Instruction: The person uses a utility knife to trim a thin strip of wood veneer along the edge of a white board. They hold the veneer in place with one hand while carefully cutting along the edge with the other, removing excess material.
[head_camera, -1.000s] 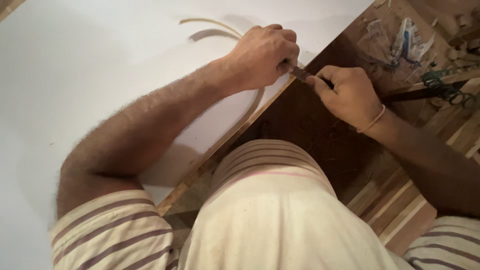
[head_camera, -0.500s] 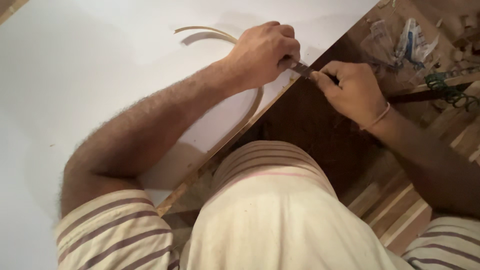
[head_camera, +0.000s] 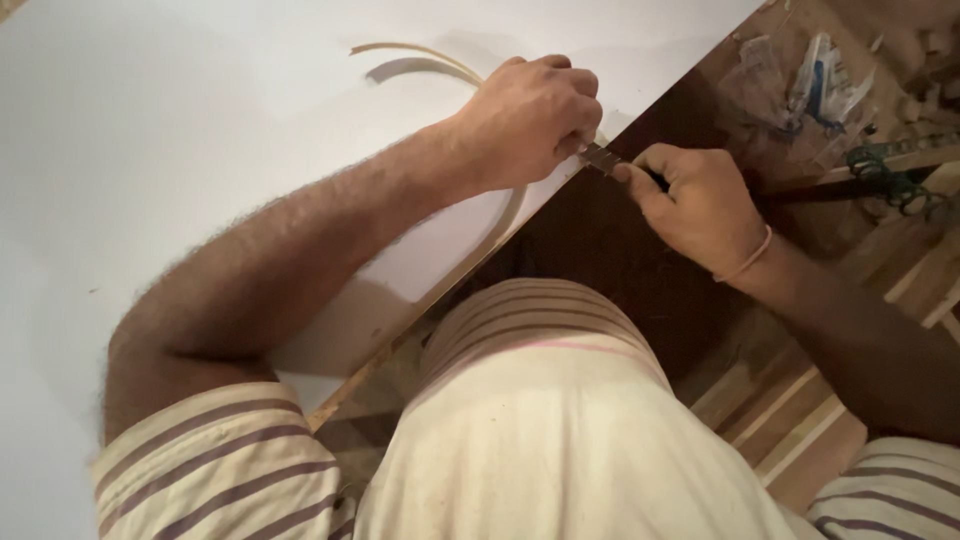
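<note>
Two hands meet at the edge of a white laminated board (head_camera: 200, 130). The left hand (head_camera: 530, 115) is curled shut, pinching a thin pale edge-banding strip (head_camera: 420, 52) that loops up off the board and curves back along its edge. The right hand (head_camera: 700, 200) is closed around a small blade (head_camera: 600, 158), its tip touching the board's edge just beside the left fingers. The strip looks light, springy and easily kinked, so it is best held close to the blade. A clear plastic packet (head_camera: 815, 90) lies on the wooden floor (head_camera: 800, 420) well apart.
</note>
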